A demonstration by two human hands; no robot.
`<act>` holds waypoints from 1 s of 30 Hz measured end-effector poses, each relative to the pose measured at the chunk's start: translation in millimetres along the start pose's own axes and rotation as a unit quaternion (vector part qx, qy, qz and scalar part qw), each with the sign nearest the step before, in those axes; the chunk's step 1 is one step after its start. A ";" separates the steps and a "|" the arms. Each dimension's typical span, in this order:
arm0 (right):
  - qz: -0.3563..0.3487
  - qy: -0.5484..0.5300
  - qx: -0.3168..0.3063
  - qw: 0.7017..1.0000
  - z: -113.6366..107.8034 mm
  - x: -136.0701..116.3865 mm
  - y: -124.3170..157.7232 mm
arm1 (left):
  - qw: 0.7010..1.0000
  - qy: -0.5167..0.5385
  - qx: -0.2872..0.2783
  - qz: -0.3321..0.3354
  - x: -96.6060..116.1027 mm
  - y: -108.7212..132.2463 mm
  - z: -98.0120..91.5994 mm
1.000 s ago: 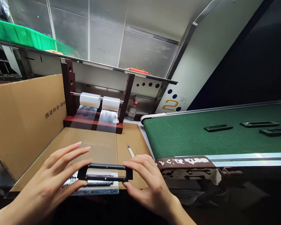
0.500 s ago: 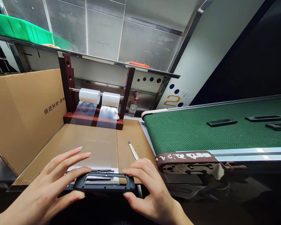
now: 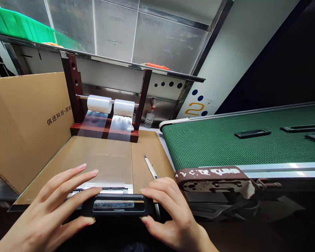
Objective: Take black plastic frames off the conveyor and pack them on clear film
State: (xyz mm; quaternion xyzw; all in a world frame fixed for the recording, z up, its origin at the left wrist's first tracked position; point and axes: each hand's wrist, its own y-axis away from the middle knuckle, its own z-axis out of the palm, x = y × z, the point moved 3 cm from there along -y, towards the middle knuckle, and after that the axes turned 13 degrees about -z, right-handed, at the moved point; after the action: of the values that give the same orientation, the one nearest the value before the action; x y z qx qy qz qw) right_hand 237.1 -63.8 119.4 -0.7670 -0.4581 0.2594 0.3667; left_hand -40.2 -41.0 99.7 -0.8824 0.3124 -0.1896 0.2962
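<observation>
A long black frame (image 3: 118, 212) with a rectangular window is held level at the front edge of the cardboard. My left hand (image 3: 55, 206) pinches its left end between thumb and index finger, with the other fingers stretched out above. On the right end, my right hand (image 3: 170, 210) grips it with thumb and fingers. Just behind the frame lies a clear film sheet (image 3: 105, 164), with a metal strip (image 3: 114, 189) at its near edge. A white craft knife (image 3: 150, 167) rests beside my right hand, its lower part hidden behind the fingers.
Two film rolls (image 3: 99, 104) hang on a dark red stand (image 3: 105, 133) behind the cardboard. An upright cardboard panel (image 3: 28, 122) stands left. To the right, a green conveyor belt (image 3: 212, 147) carries several black frames (image 3: 252, 133). A spray bottle (image 3: 149, 117) stands behind; a green bin (image 3: 21, 28) sits upper left.
The black frame has tilted slightly in my hands, so its window looks different. The camera view has shifted a little. Both hands keep hold of the frame's ends.
</observation>
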 end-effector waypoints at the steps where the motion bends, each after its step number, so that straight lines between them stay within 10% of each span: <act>1: -0.002 0.003 0.003 1.000 -0.1 0.1 0.2 | 1.000 0.002 0.007 0.000 0.3 -0.1 -0.4; 24: -0.015 0.037 0.018 0.999 -5.5 2.0 -2.5 | 0.999 -0.014 0.045 -0.007 0.2 -6.0 -4.6; 30: 0.110 -0.165 0.065 0.978 7.4 3.2 33.5 | 0.999 0.012 -0.016 -0.035 12.1 3.7 42.4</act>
State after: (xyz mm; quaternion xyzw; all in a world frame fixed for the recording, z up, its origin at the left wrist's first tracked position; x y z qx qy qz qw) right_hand 250.3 -69.0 88.0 -0.7338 -0.4072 0.4507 0.3043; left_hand -10.9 -34.2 67.2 -0.8951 0.2883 -0.2055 0.2712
